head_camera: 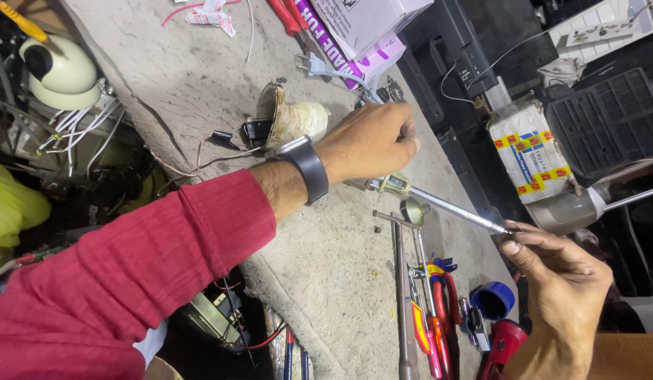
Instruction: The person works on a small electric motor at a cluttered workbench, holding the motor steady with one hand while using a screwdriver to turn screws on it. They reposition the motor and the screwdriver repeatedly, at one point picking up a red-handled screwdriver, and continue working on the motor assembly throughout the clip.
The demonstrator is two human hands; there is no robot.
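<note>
Bench (199, 77): grey, rough slab running through the middle of the view, littered with tools and wires.
Left arm: red sleeve (129, 274) and a dark wristband (309, 169), stretched across the bench.
Boxes (361, 24): white and pink cartons at the far edge of the bench, a white plug (314, 65) lying just beside them.
Wrapped block (530, 151): white parcel with yellow and red tape, off the bench to the right.
Dome (59, 70): cream, camera-like housing at the upper left, among loose white wires.
Left hand (372, 141): fingers curled shut into a fist around the handle end of the screwdriver, knuckles up.
Right hand (562, 281): thumb and fingertips pinched closed on the tip of the shaft, at the bench's right edge.
Screwdriver (446, 207): long metal shaft with a clear yellowish handle part just under the left fist; held slanted above the bench, spanning from one hand to the other.
Cup (291, 123): crumpled, dirty white, on its side just behind the left wrist.
Tools (428, 317): red-handled pliers, a long metal rod and screwdrivers lying below the shaft.
Cap (493, 300): small, blue, near the right hand.
</note>
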